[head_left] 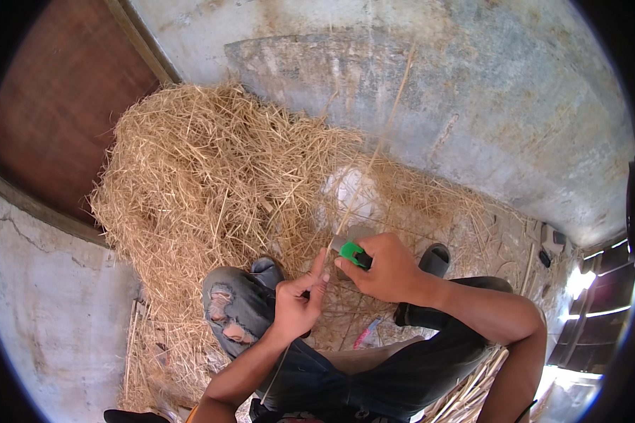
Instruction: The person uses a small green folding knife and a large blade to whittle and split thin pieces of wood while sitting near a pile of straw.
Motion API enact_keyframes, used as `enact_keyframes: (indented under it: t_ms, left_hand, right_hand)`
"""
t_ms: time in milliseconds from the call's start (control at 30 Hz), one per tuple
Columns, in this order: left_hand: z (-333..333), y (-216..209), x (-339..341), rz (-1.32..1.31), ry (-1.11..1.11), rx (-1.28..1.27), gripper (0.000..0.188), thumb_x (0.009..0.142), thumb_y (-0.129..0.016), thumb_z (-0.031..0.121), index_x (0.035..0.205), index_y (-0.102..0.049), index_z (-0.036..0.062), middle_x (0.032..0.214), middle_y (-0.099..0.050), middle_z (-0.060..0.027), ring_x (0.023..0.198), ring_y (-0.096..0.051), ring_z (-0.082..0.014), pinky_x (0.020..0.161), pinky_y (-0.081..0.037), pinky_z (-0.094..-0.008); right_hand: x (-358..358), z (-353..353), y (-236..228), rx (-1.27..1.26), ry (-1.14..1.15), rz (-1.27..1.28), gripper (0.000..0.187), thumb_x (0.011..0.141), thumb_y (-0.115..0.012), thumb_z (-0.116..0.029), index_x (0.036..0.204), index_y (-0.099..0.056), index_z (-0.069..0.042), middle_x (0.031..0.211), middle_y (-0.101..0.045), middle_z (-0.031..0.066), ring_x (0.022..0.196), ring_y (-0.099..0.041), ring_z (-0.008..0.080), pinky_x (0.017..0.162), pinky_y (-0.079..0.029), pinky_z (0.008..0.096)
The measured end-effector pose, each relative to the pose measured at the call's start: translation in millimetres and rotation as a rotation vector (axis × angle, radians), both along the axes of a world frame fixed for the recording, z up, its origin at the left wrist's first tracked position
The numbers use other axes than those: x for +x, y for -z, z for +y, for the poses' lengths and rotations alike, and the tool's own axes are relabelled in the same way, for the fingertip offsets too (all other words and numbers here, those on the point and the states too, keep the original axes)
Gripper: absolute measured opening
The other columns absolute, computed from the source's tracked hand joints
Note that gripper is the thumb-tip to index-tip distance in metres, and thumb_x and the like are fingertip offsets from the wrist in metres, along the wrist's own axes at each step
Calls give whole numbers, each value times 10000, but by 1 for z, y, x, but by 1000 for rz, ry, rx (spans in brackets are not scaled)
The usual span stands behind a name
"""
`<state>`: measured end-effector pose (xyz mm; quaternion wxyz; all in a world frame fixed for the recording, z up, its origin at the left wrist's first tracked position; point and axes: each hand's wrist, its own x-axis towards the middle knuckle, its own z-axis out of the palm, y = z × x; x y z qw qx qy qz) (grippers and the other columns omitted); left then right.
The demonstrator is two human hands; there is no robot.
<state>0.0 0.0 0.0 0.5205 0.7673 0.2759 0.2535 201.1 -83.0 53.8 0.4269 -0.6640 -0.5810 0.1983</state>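
Note:
A long, thin cane-like strip (pixel 379 146) slants up and away from my hands toward the far wall. My left hand (pixel 298 302) is closed on its near end, with the index finger stretched along it. Closed round the green and black handle of a knife (pixel 353 252) is my right hand (pixel 386 268). The knife's broad grey blade lies against the strip just beyond my left fingertips. A thin length of the strip seems to hang below my left hand, partly hidden by the wrist.
A big heap of straw-like shavings (pixel 204 155) fills the left, against the wall (pixel 515 99). Beside it sits a white bundle (pixel 353 190). A brown door panel (pixel 63 106) is at far left. Several cut strips (pixel 466 395) lie by my right leg, and dark slippers (pixel 434 259) are on my feet.

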Motion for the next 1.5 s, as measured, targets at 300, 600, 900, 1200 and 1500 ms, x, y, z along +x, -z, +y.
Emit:
enact_keyframes:
  t_ms: [300,600,900,1200,1500]
  left_hand:
    - [5,-4,-1,-45,-7,-127,450,1008,-615,61,1447,-526,15,697,-460,121,644,-373,7,596,-344,-171]
    - [1,-10,4,-8,14,-38,423,991,-635,59,1410,-576,34,708,-470,113,652,-370,2,577,-339,-179]
    - [8,-9,1,-139,50,-502,474,1056,-547,124,1519,-453,90,590,-436,59,483,-375,-31,473,-347,-222]
    - [12,-20,0,-312,140,-868,478,1079,-480,140,1548,-396,108,504,-329,37,384,-250,-58,408,-256,-229]
    - [10,-19,0,-280,166,-800,458,1090,-473,159,1543,-416,120,552,-363,56,429,-273,-42,444,-274,-231]
  right_hand:
    - [-1,7,-13,-77,3,190,278,834,-789,-255,779,-671,-9,543,-486,102,490,-447,146,492,-380,344]
    - [-2,10,9,-30,1,155,189,862,-758,-188,821,-692,-16,602,-567,84,543,-496,125,530,-410,321]
    - [1,4,-12,-60,-59,98,259,921,-698,-239,820,-649,-6,623,-595,155,552,-577,269,546,-441,393]
    - [9,5,-18,-76,-12,-123,363,1023,-563,-328,869,-620,-4,640,-587,209,666,-621,423,619,-453,520]
    - [-2,1,-11,-124,-95,-133,401,999,-591,-405,843,-563,-37,619,-556,198,598,-590,431,540,-430,499]
